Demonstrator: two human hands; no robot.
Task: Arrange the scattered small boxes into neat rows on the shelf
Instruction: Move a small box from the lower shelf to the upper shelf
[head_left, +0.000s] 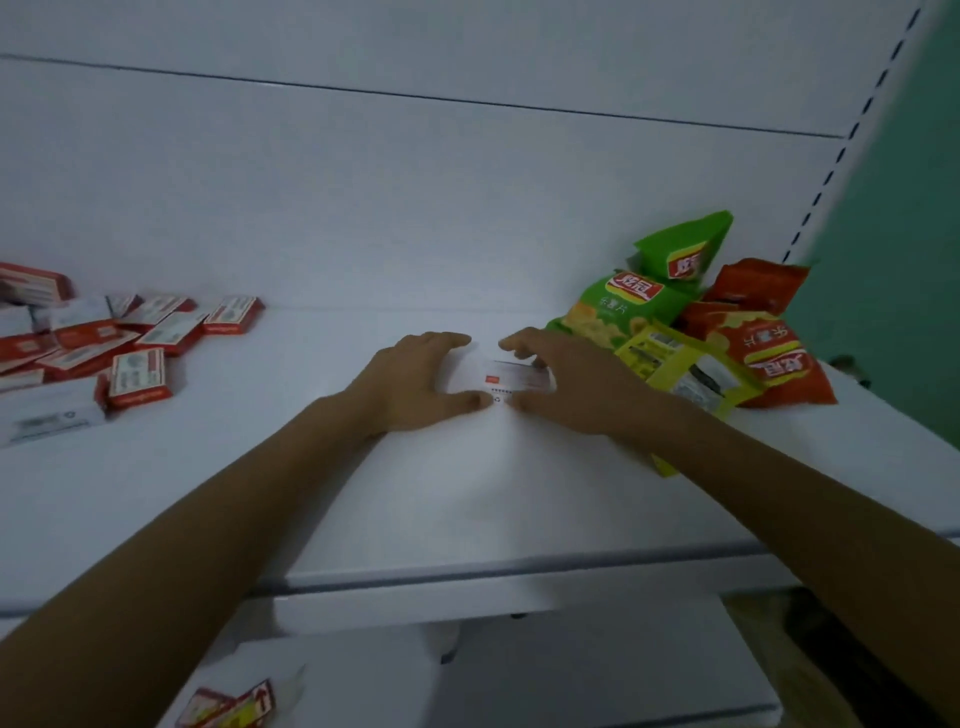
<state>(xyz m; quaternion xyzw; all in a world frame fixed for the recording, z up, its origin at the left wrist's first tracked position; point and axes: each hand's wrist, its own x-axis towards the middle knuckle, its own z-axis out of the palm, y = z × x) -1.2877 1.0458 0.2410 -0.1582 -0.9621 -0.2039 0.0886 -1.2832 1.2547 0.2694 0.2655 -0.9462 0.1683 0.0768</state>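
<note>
Probably light and stiff, the white box (498, 378) sat centrally on the shelf (457, 499), left of the snack bags (691, 317); the left grip (415, 379) and right grip (561, 384) pinched its short ends, thumbs (475, 399) near, fingers (517, 344) far.

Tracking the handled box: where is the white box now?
The white box lies centre of the head view on the shelf, held between the left hand and right hand, just left of the snack bags, far right of the red boxes.
</note>
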